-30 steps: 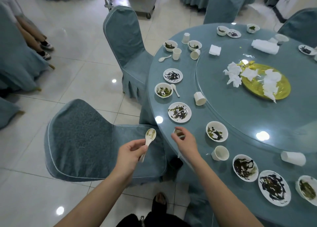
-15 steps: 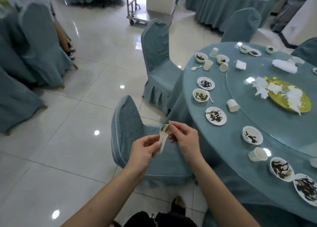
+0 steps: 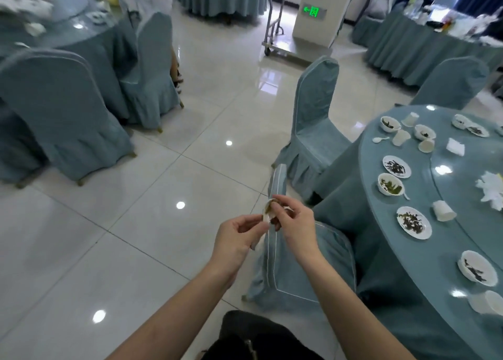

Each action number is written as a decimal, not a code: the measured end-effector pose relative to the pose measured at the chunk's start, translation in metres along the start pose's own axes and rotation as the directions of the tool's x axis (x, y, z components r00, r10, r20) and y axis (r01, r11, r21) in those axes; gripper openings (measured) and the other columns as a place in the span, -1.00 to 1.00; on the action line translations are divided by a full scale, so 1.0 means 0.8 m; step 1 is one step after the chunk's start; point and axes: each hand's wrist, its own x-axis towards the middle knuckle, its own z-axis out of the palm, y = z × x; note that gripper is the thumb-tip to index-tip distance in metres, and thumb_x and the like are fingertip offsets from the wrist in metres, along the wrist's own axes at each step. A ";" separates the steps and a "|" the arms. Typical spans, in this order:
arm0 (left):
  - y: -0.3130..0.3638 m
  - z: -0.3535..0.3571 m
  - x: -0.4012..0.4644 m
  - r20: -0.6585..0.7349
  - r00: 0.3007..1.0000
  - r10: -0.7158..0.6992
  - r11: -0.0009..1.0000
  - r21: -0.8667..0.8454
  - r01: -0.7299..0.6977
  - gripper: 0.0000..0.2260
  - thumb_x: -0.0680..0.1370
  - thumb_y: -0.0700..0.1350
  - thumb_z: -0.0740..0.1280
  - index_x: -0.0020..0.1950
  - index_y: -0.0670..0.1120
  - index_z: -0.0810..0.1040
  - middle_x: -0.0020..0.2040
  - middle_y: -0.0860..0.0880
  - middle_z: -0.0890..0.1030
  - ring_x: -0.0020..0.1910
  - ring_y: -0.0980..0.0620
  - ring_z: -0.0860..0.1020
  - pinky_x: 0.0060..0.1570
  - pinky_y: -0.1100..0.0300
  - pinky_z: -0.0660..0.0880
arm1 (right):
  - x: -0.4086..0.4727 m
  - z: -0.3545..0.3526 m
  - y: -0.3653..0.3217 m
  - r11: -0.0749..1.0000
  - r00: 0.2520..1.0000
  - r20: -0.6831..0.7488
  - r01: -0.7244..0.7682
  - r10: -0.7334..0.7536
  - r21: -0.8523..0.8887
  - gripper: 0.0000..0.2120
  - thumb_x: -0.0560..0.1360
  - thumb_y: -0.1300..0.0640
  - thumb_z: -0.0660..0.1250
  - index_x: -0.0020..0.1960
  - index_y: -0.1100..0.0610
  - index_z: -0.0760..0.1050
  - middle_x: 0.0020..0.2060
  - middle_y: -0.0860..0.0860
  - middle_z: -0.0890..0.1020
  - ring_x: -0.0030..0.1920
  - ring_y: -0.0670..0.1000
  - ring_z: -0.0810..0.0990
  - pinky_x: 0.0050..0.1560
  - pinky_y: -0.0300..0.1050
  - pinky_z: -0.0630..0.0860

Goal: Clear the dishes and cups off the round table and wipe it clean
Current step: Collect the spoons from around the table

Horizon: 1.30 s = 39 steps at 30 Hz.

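Both hands share the grip at the frame's lower centre: our left hand (image 3: 234, 235) pinches the handle of a small white ceramic soup spoon (image 3: 267, 211), while our right hand (image 3: 294, 224) curls its fingertips round the bowl end, which carries green scraps. We judge the spoon light, stiff, glazed-slick and chippable, best held by its handle. Used dishes remain on the round blue-clothed table (image 3: 381, 264) at right.

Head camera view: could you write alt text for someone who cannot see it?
Two bare hands, left hand and right hand, hold a white spoon above a covered chair. At right, a round table carries dirty white dishes and cups.
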 end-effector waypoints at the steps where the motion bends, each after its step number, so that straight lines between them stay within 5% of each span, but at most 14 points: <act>1: 0.003 -0.011 0.006 -0.012 1.000 0.003 1.000 0.011 -0.003 -0.76 0.51 -0.19 0.53 0.16 -0.04 0.68 -0.02 0.05 0.75 -0.04 0.20 0.69 -0.10 0.36 0.57 | 0.007 0.012 -0.003 1.000 1.000 0.013 0.009 -0.009 -0.019 -0.82 0.59 0.25 0.40 0.16 0.12 0.67 -0.15 0.20 0.69 -0.32 0.02 0.59 -0.29 -0.17 0.55; 12: 0.044 -0.136 0.156 -0.214 0.977 -0.008 0.995 0.096 0.029 -0.78 0.53 -0.24 0.49 0.16 -0.06 0.69 -0.03 0.04 0.75 0.00 0.14 0.69 -0.09 0.35 0.57 | 0.154 0.167 -0.010 0.999 0.983 0.182 0.045 -0.040 -0.026 -0.83 0.61 0.17 0.38 0.16 0.05 0.68 -0.11 0.03 0.72 -0.29 -0.02 0.63 -0.27 -0.19 0.55; 19: 0.125 -0.171 0.331 -0.246 0.969 -0.028 0.994 0.097 0.053 -0.82 0.53 -0.22 0.49 0.12 -0.05 0.68 -0.04 -0.09 0.74 -0.07 0.03 0.66 -0.06 0.19 0.54 | 0.338 0.197 -0.021 0.934 0.970 0.214 0.177 -0.113 -0.310 -0.80 0.65 -0.07 0.27 0.17 -0.11 0.64 0.02 -0.23 0.65 0.00 -0.19 0.61 0.00 -0.23 0.53; 26: 0.158 -0.119 0.485 -0.090 0.993 -0.076 0.991 0.099 0.085 -0.81 0.53 -0.24 0.49 0.11 -0.06 0.68 -0.04 -0.11 0.73 -0.08 0.01 0.65 -0.02 0.13 0.54 | 0.469 0.124 0.012 0.670 0.983 0.016 0.136 -0.182 -0.730 -0.76 0.64 0.00 0.28 0.26 -0.02 0.59 0.13 -0.12 0.59 0.10 -0.08 0.58 0.06 -0.09 0.54; 39: 0.205 0.045 0.767 0.362 0.913 -0.186 0.963 0.251 0.097 -0.81 0.55 -0.29 0.44 0.15 -0.16 0.67 -0.12 -0.08 0.72 -0.16 0.06 0.62 -0.11 0.17 0.53 | 0.627 0.014 0.015 0.529 0.917 -0.399 -0.331 -0.016 -0.781 -0.76 0.63 -0.05 0.22 0.24 -0.07 0.57 0.11 -0.11 0.57 0.10 -0.04 0.56 -0.08 -0.09 0.50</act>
